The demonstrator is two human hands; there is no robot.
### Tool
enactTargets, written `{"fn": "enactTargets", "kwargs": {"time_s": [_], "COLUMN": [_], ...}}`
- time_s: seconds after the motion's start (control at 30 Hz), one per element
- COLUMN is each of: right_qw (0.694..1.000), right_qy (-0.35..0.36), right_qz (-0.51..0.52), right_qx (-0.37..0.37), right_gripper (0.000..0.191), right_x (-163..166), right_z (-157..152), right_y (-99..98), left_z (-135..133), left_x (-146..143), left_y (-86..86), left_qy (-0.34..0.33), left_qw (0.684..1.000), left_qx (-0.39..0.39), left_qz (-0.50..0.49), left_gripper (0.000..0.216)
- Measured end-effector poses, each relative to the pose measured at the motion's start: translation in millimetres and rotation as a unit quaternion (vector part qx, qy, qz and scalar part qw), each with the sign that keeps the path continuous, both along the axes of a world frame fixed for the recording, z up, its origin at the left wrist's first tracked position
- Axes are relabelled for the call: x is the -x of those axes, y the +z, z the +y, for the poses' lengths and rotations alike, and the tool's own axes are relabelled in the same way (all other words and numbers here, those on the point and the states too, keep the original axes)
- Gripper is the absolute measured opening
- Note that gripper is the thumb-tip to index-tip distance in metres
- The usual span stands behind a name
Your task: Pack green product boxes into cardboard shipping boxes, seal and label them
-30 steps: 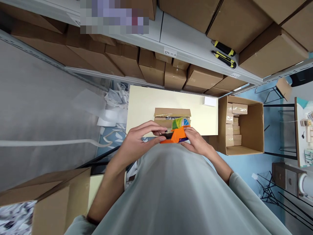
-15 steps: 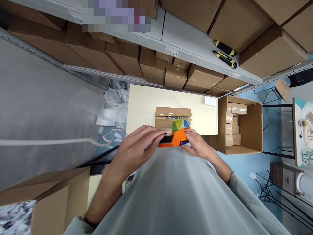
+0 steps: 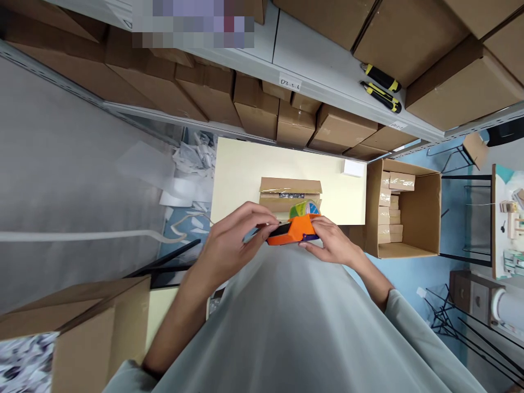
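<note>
I hold an orange tape dispenser (image 3: 295, 230) in front of my chest, with a tape roll with a green and blue core (image 3: 305, 208) sticking up from it. My right hand (image 3: 333, 243) grips its right end. My left hand (image 3: 233, 245) is at its left, dark end, fingers pinched there; whether they pinch a tape end I cannot make out. Just beyond stands a small cardboard box (image 3: 290, 192) on a pale yellow table (image 3: 241, 169), its flaps partly up.
A large open carton (image 3: 426, 210) holding several small boxes stands right of the table. Shelves with brown cartons (image 3: 254, 106) run behind; two yellow-black utility knives (image 3: 380, 87) lie on a shelf. Another carton (image 3: 82, 327) is at lower left. Paper scraps (image 3: 190, 164) litter the floor.
My left fingers slid along the dispenser's left end and now pinch at it. The dispenser stays in about the same place.
</note>
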State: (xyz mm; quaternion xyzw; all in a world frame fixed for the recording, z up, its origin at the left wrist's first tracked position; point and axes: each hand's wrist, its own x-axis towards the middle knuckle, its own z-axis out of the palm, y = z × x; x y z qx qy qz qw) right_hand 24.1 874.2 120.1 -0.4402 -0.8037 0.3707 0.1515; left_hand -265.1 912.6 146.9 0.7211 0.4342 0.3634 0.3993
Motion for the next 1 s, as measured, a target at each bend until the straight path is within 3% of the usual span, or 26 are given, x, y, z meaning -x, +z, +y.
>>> {"fn": "enactTargets", "kwargs": {"time_s": [0.23, 0.37, 0.5, 0.63, 0.8, 1.0], "right_qw": [0.996, 0.985, 0.964, 0.949, 0.939, 0.929], "right_qy": [-0.035, -0.074, -0.108, -0.061, -0.037, -0.022], "right_qz": [-0.066, -0.093, -0.097, -0.096, -0.165, -0.174], "right_qx": [0.045, 0.122, 0.222, 0.294, 0.298, 0.326], "right_gripper": [0.039, 0.049, 0.048, 0.049, 0.052, 0.061], "right_x": [4.8, 12.8, 18.9, 13.3, -10.4, -13.8], "right_z": [11.7, 20.9, 38.5, 59.3, 83.0, 129.9], "right_y": [-4.7, -10.3, -5.2, 8.4, 22.9, 9.6], "left_z": [-4.4, -4.7, -1.2, 5.0, 20.2, 38.9], "left_x": [-6.0, -5.8, -5.5, -5.1, 0.0, -11.3], "left_y": [-26.3, -43.0, -70.3, -93.7, -116.3, -154.1], "left_qy": [0.068, 0.096, 0.141, 0.162, 0.202, 0.271], "left_qw": [0.995, 0.984, 0.954, 0.919, 0.891, 0.842], "left_qx": [0.068, 0.146, 0.256, 0.339, 0.371, 0.395], "left_qz": [-0.012, -0.018, -0.062, -0.12, -0.168, -0.249], "left_gripper": [0.018, 0.021, 0.032, 0.047, 0.053, 0.053]}}
